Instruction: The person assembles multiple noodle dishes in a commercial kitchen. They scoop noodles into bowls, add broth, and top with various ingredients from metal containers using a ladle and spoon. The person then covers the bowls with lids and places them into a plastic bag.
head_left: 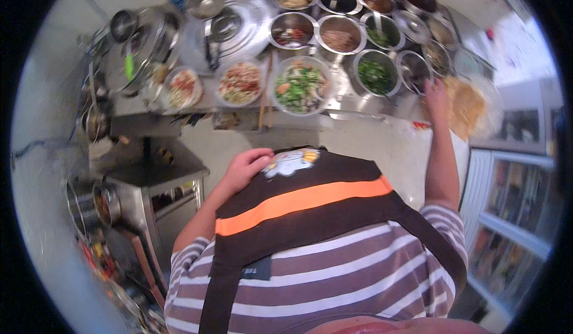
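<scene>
My right hand (436, 93) reaches out to the far right, its fingers at the near rim of a round steel pot (416, 71). The fingers look closed, but what they grip is too small and blurred to tell. My left hand (248, 166) hovers by the front of my black apron (292, 209), thumb and forefinger apart, with nothing in it. Beside the steel pot stands one of chopped green herbs (376, 74). Along the counter's near edge sit a clear bowl of mixed greens (301, 86), a bowl of reddish chopped food (240, 83) and a smaller similar bowl (182, 88).
Several steel pots of ingredients, one with minced meat (339, 37), fill the counter's back. Long wooden chopsticks (264, 98) lie between two bowls. A large steel lid (230, 21) is at back left. A plastic bag of yellowish food (468, 104) and a glass-doored cabinet (513, 197) are right.
</scene>
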`<state>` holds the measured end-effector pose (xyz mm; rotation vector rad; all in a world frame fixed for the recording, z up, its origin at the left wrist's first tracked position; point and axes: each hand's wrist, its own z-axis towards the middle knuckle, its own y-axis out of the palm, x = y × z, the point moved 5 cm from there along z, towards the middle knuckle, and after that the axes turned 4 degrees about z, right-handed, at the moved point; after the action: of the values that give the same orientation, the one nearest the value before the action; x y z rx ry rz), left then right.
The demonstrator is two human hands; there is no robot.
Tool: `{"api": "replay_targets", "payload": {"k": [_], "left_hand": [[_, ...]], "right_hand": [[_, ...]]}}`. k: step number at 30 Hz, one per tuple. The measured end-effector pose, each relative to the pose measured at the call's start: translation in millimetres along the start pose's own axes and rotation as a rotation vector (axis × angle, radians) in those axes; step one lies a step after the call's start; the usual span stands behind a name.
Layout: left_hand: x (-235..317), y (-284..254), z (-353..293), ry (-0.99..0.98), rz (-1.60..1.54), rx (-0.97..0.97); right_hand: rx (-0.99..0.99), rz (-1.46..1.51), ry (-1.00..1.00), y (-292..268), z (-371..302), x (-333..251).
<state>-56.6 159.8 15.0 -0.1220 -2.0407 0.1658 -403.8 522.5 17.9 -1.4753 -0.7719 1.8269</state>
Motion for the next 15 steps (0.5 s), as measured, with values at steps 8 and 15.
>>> {"api": "replay_targets", "payload": {"k": [8, 15], "left_hand": [[7.2, 16.1, 12.1, -0.004, -0.052, 0.041], [13.6, 23.4, 20.6, 0.023, 0.046, 0.011]], "right_hand": [[-0.325, 0.338, -0.193, 41.5, -89.5, -31.3], [-0.198, 0.380, -0.213, 69.0, -65.8, -66.5]]}}
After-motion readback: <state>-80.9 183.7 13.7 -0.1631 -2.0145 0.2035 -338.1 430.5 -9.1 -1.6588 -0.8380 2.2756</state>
